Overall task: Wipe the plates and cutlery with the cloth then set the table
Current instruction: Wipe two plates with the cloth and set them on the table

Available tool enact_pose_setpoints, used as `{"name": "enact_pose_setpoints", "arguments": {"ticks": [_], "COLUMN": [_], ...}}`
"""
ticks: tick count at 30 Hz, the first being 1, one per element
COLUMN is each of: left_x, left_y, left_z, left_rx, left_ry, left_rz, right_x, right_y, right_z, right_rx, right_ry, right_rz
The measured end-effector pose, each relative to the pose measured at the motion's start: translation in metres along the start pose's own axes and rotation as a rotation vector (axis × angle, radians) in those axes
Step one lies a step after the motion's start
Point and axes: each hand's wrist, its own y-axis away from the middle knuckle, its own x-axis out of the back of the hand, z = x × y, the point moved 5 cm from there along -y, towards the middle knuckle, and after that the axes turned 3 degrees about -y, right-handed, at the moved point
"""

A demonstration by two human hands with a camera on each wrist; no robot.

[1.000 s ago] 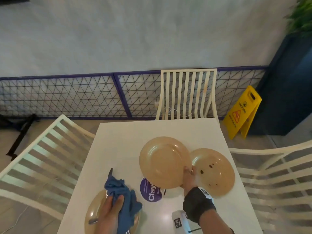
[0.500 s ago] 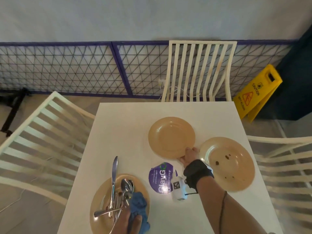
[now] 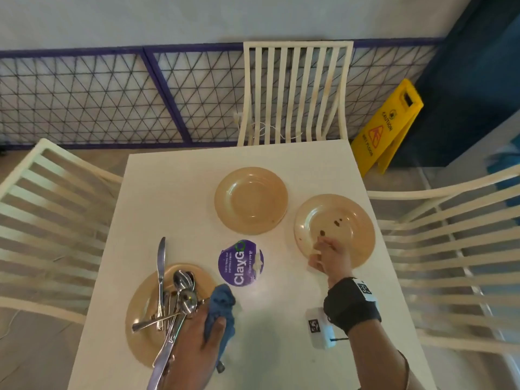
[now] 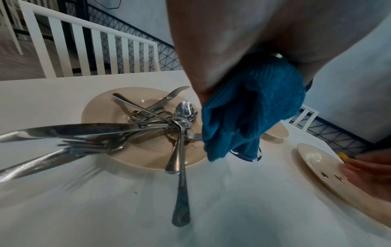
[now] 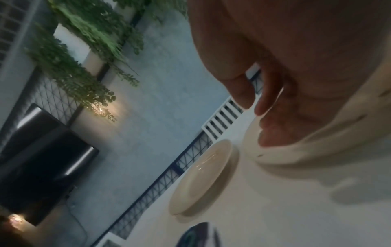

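The cloth (image 3: pixel 221 311) bunched in the fingers (image 3: pixel 216 327) of the left hand (image 3: pixel 197 342) is blue with a fine knitted weave. Left of them, silver cutlery (image 3: pixel 171 299) lies on a tan plate (image 3: pixel 140 313). The plate (image 3: pixel 351 229) under the right hand (image 3: pixel 329 258) is tan with dark brown spots; the plate (image 3: pixel 250 204) beyond is plain tan. The desk (image 3: pixel 168 192) is white. A round sticker (image 3: pixel 240 263) is purple with white lettering.
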Motion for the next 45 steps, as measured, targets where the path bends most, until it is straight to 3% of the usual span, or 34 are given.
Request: {"name": "enact_pose_setpoints", "arguments": {"ticks": [3,6,10,19,22,28,34,38,42,45], "left_x": [-0.008,-0.027,-0.041,-0.062,-0.075,-0.121,-0.195,-0.234,-0.227,-0.197], "left_y": [0.005,0.009,0.014,0.015,0.007,-0.031,-0.036,-0.008,0.016,0.015], "left_z": [0.022,0.028,0.040,0.041,0.052,0.105,0.169,0.175,0.159,0.139], "left_rx": [-0.027,-0.003,-0.052,-0.040,-0.077,-0.246,-0.480,-0.548,-0.650,-0.741], "left_ry": [-0.058,-0.058,-0.070,-0.182,-0.222,-0.331,-0.516,-0.640,-0.767,-0.906], "left_rz": [0.021,-0.091,-0.082,-0.099,-0.153,-0.182,-0.293,-0.391,-0.341,-0.324], "right_x": [0.068,0.103,0.113,0.113,0.117,0.134,0.143,0.155,0.170,0.172], "right_y": [-0.003,-0.024,-0.063,-0.092,-0.078,-0.020,0.039,0.055,0.075,0.098], "right_z": [-0.008,-0.001,0.005,-0.010,0.004,0.029,0.030,0.026,0.018,0.011], "right_rx": [0.160,0.107,-0.027,-0.097,-0.173,-0.201,-0.130,-0.067,0.010,0.052], "right_ry": [0.275,0.377,0.306,0.067,-0.142,-0.289,-0.405,-0.470,-0.457,-0.442], "right_rz": [0.310,0.409,0.315,0.030,-0.059,-0.247,-0.335,-0.309,-0.324,-0.429]}}
